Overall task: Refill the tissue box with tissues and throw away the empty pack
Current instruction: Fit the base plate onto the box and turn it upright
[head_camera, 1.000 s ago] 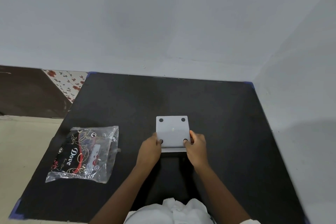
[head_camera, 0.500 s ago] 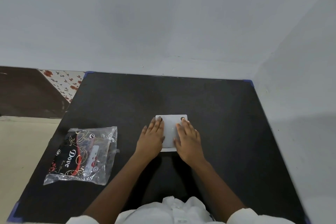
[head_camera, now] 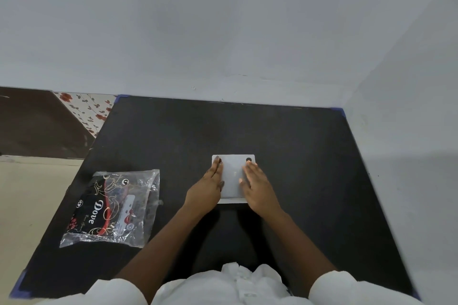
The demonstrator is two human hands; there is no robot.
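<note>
Both hands have slid from gripping the near edge to lying flat: left hand (head_camera: 207,187) and right hand (head_camera: 257,184) rest open, no grip, on the upturned tissue box (head_camera: 233,176) mid-desk (head_camera: 297,156), likely pressing its base. The Dove tissue pack (head_camera: 111,208) waits left, unopened.

A person seen from above wears a white short-sleeved shirt (a buttoned front placket shows at the bottom centre). Both forearms are bare from the sleeve hems down. The left hand (head_camera: 207,189) and right hand (head_camera: 257,187) wear no rings or watch.
</note>
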